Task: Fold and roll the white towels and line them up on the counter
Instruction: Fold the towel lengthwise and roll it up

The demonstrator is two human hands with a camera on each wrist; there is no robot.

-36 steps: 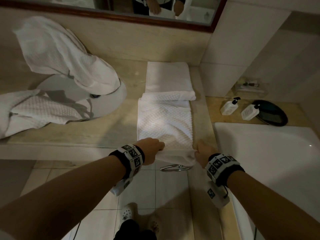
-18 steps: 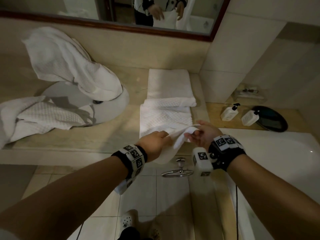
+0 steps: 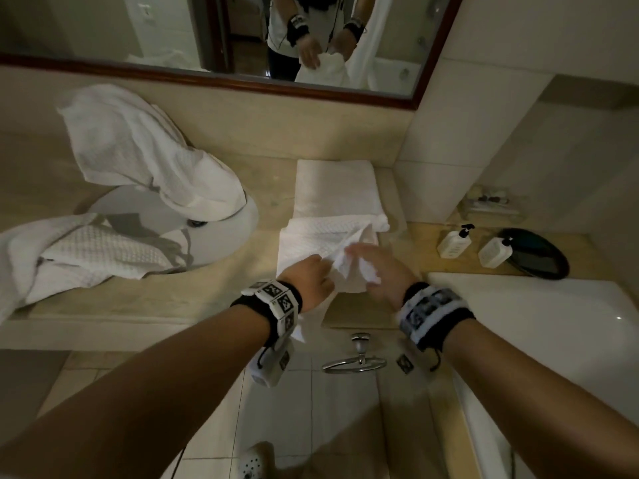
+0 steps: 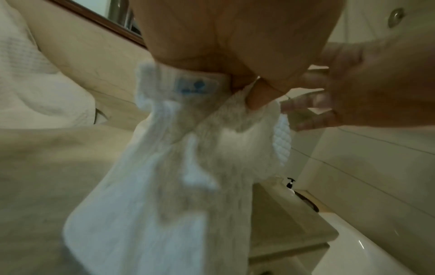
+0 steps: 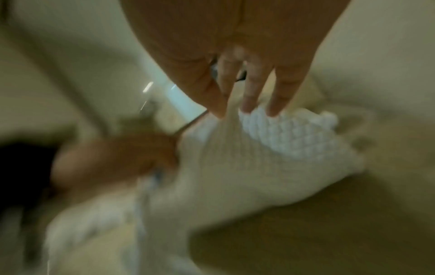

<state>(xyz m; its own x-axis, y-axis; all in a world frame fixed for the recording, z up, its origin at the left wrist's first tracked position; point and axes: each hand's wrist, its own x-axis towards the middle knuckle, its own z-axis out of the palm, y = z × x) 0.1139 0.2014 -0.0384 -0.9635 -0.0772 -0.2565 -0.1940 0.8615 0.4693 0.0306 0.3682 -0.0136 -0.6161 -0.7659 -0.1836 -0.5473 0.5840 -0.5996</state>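
Progress check, landmark = the sink (image 3: 221, 236).

My left hand (image 3: 313, 281) has fingers curled, pinching the near end of the waffle towel (image 3: 311, 242) I'm working on. That towel lies as a long strip on the counter (image 3: 242, 292) just right of the sink, near end lifted and bunched, a bit hanging over the counter's front edge. My right hand (image 3: 375, 271) is blurred in the head view; in the wrist cam its fingertips (image 5: 247, 108) are fairly straight and pinch a ridge of the same cloth, thumb opposite. So both hands are on it, neither fully closed.

Done so far, I'd say: this towel looks folded lengthwise into a strip, not rolled yet; the roll is only starting at the near end. A smoother folded towel (image 3: 337, 188) lies flat right of the sink and behind the strip, touching its far end. Also not rolled.

Left to do: a crumpled towel (image 3: 145, 157) draped over the sink's back-left rim, and another heap (image 3: 69, 254) spilling over the sink's left side; both unfolded. No finished rolls visible anywhere, no line-up begun. Early stage, I reckon: most of the job remains.
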